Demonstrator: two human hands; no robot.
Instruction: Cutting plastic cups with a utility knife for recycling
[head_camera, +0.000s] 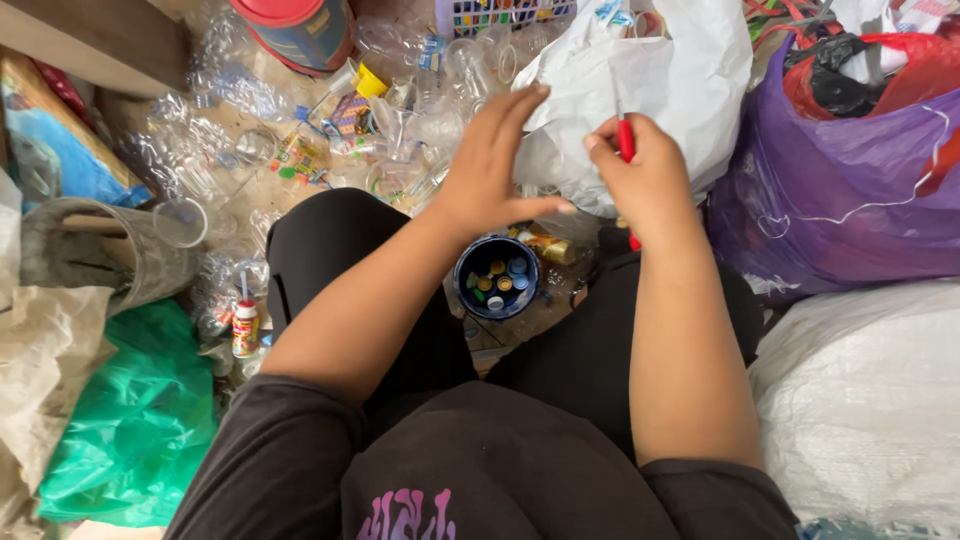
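Left hand (492, 165): open, fingers spread, palm down, resting on a clear bottle (545, 165) that lies against the white bag (680, 70).
Right hand (645, 178): closed around a red-handled tool (627, 150); the handle shows above and below the fist, and the thin blade points up at the white bag.
Hands together: close, side by side, not touching.
Tub (497, 277): dark blue, round, on the floor between the knees, just below the hands, with coloured caps (498, 280) in it.
Floor ahead: many clear bottles and cups (400, 130), well spread.
Right side: purple bag (850, 190) beside the white bag; white woven sack (870, 400) nearer.
Left side: green bag (130, 420); small labelled bottle (245, 328) upright by the left knee.
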